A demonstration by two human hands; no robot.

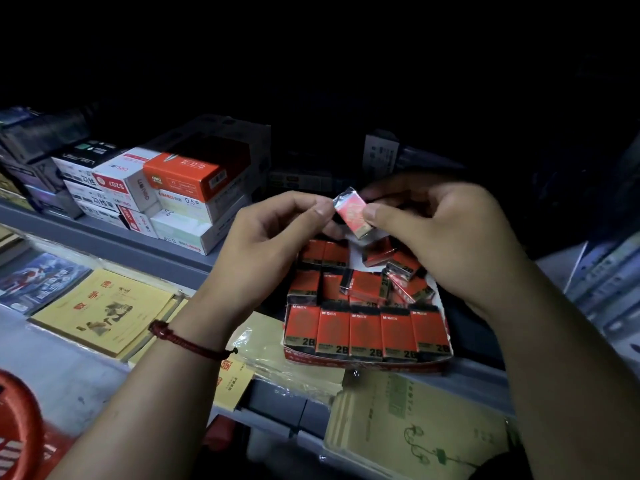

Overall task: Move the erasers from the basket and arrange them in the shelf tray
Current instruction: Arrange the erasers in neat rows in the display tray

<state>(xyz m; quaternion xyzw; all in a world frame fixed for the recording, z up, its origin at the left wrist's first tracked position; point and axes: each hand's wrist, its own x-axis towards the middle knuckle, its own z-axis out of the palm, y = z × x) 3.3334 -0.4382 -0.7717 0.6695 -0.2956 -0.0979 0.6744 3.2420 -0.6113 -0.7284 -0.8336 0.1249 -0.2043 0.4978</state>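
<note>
A dim stationery shop, with the upper half of the head view lost in darkness. Grey shelves (145,247) run from the left edge towards the right.

On the shelf in the middle stands a red cardboard tray (363,363). Its front row (367,332) holds five red erasers marked 2B, upright and pressed side by side. Behind them are more erasers in rough rows, and several loose ones (403,275) lie tilted across each other towards the back right.

Above the back of the tray, both hands meet on a single eraser (350,211), which is wrapped in shiny film and held at a slant, clear of the ones below. The left hand (263,244) has a narrow grip, pinching the eraser's left edge with thumb and fingertips. The right hand (446,230) takes the other edge, its thumb on the near face and its fingers curled behind. A dark red cord bracelet (187,341) sits on the left wrist.

To the left on the shelf is a stack of white and orange boxes (166,188). On a lower level lie a yellow exercise book (104,310) and, at the lower right, a pale book with green print (415,427). A red basket rim (20,420) shows in the bottom left corner; what it holds cannot be told.
</note>
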